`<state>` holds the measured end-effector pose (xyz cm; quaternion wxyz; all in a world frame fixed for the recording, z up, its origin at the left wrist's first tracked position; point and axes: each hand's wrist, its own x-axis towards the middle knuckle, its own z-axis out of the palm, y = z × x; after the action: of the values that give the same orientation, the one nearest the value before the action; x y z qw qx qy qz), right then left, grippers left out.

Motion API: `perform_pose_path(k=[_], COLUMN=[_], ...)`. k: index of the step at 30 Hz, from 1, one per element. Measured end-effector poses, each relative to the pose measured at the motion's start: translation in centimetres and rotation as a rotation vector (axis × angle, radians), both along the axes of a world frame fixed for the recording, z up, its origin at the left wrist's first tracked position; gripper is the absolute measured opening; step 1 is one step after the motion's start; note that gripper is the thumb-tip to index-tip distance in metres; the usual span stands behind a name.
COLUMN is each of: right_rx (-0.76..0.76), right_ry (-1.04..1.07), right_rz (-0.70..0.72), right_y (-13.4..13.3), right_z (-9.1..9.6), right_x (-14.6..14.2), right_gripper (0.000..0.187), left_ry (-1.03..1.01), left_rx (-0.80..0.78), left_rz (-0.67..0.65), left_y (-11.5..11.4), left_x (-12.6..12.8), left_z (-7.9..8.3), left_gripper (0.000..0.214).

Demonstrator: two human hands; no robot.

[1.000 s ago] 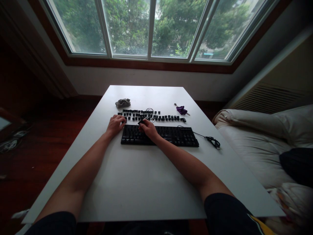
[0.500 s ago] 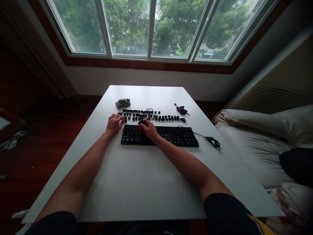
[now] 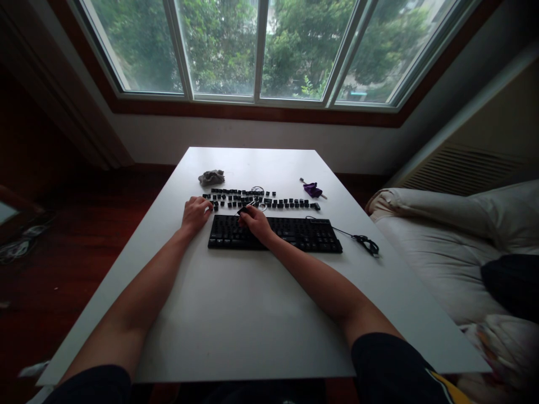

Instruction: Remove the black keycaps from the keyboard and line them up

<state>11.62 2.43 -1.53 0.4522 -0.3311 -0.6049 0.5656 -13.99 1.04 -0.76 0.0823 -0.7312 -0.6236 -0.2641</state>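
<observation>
A black keyboard [image 3: 295,234] lies across the middle of the white table [image 3: 236,314]. Behind it lie rows of loose black keycaps [image 3: 269,199]. My right hand [image 3: 256,222] rests over the keyboard's left half, fingers pinched on a small black tool with a thin wire end [image 3: 244,210]. My left hand [image 3: 196,213] sits just left of the keyboard's far corner, fingers curled, its fingertips at the left end of the keycap rows. What they hold, if anything, is hidden.
A crumpled grey cloth [image 3: 211,177] lies behind the keycaps. A purple object [image 3: 312,189] sits at the far right. The keyboard's cable [image 3: 365,242] coils near the right edge. A bed with white bedding [image 3: 455,247] stands to the right; windows are ahead.
My left hand has drawn slightly left and back from the keycaps. The right hand has barely moved.
</observation>
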Motion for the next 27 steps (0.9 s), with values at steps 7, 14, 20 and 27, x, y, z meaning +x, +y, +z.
perform_pose_path(k=[7,14,20,27], right_rx=[0.004,0.012,0.056,0.053], right_ry=[0.024,-0.002,-0.046,-0.020], right_rz=[0.005,-0.005,-0.039,-0.033], right_y=[0.17,0.13,-0.12,0.05], right_z=[-0.35,-0.22,0.24,-0.03], right_x=[-0.06,-0.03,0.10,0.02], right_gripper=[0.022,0.024,0.024,0.023], left_ry=[-0.010,-0.009,-0.012,-0.012], left_rx=[0.020,0.020,0.025,0.013], left_rz=[-0.014,-0.103,-0.100,-0.098], left_y=[0.14,0.28,0.28,0.22], left_x=[0.00,0.19,0.15,0.08], left_z=[-0.17,-0.23,-0.23,-0.31], left_gripper=[0.014,0.031,0.031,0.025])
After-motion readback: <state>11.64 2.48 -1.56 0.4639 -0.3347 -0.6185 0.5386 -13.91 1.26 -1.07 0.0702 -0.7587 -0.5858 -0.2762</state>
